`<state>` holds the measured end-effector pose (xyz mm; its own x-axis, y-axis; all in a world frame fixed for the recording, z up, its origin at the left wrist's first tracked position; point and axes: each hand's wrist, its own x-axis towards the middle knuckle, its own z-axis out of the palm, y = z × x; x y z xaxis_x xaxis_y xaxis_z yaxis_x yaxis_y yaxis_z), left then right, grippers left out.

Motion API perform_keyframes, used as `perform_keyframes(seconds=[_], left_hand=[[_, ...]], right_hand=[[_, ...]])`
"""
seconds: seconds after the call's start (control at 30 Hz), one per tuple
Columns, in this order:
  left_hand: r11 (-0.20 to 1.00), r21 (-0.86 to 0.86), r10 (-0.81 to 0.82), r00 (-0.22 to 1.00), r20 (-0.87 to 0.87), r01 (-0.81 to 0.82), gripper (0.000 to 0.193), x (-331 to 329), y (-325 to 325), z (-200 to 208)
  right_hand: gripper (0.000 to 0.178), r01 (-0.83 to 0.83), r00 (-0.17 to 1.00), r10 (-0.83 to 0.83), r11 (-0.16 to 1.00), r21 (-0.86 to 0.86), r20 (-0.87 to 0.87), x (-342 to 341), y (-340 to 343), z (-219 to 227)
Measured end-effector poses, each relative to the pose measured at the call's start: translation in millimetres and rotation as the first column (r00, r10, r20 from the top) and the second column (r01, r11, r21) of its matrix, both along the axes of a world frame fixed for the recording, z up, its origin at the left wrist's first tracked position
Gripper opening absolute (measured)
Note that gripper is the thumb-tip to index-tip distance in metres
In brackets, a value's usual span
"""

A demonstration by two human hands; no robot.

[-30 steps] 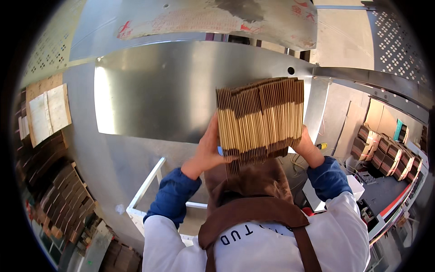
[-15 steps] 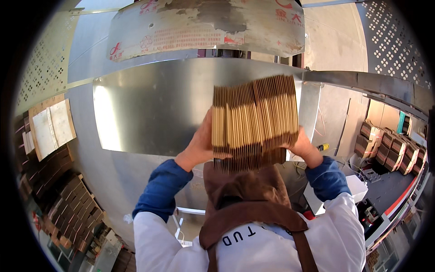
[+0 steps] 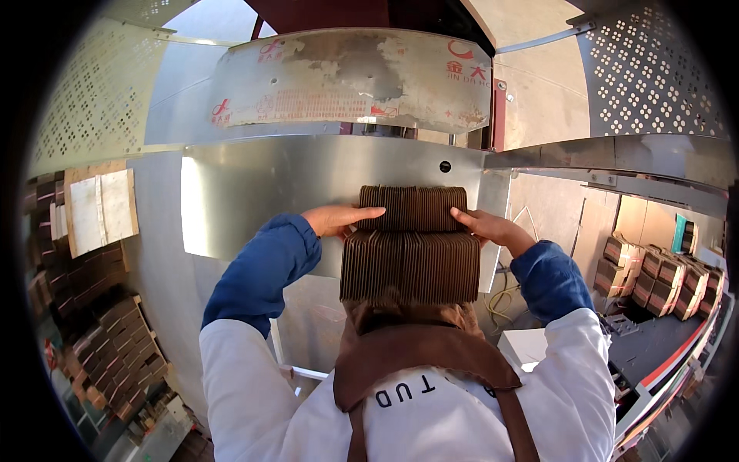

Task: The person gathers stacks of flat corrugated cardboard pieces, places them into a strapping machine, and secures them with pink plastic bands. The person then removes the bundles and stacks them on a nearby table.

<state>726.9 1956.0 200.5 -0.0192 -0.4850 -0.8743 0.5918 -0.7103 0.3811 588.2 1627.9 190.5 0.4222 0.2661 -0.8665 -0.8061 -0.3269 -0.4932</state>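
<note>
A thick stack of brown folded cardboard pieces (image 3: 412, 266) is held upright between my hands, over the near edge of the shiny metal table (image 3: 269, 192). Its many thin edges stand side by side, with a step between a smaller far part and a wider near part. My left hand (image 3: 339, 220) grips the stack's left side, thumb lying on top. On the opposite side my right hand (image 3: 493, 226) presses with its thumb on the upper edge. The fingers under the stack are mostly hidden.
Beyond the table hangs a worn metal panel (image 3: 346, 81) with red print. A metal rail (image 3: 616, 152) runs off to the right. Strapped cardboard bundles (image 3: 654, 277) sit on a dark surface at right; cardboard stacks (image 3: 123, 354) fill the lower left. A small dark hole (image 3: 445, 166) pierces the tabletop.
The stack has tipped and come lower and nearer to me; its dark brown side now faces up instead of the pale edges. Both hands moved with it, and my thumbs now show on top.
</note>
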Motion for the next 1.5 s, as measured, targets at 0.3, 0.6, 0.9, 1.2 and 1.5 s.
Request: perform_keyframes(seconds=[0.3, 0.6, 0.9, 1.2, 1.5], left_hand=[[0.993, -0.027, 0.116, 0.993, 0.025, -0.115, 0.070, -17, -6, -6], [0.939, -0.344, 0.252, 0.670, 0.698, 0.005, 0.112, -5, -44, 39], [0.960, -0.178, 0.137, 0.190, 0.972, 0.217, 0.121, -30, -104, -47], [0.954, -0.297, 0.271, 0.298, 0.915, 0.045, 0.121, -32, -102, -47], [0.946, -0.317, 0.322, 0.320, 0.891, -0.070, 0.112, -42, -96, -69]], right_hand=[[0.087, 0.030, 0.987, -0.037, 0.998, 0.052, 0.155, -2, 10, -2], [0.119, 0.225, 0.640, 0.096, 0.925, -0.305, 0.763, -5, -7, 55], [0.086, 0.260, 0.729, 0.158, 0.836, -0.484, 0.666, -49, -40, -26], [0.074, 0.464, -0.166, 0.480, 0.809, -0.361, 0.862, 83, 4, 112], [0.075, 0.343, 0.017, 0.689, 0.677, -0.652, 0.724, 134, 35, 51]])
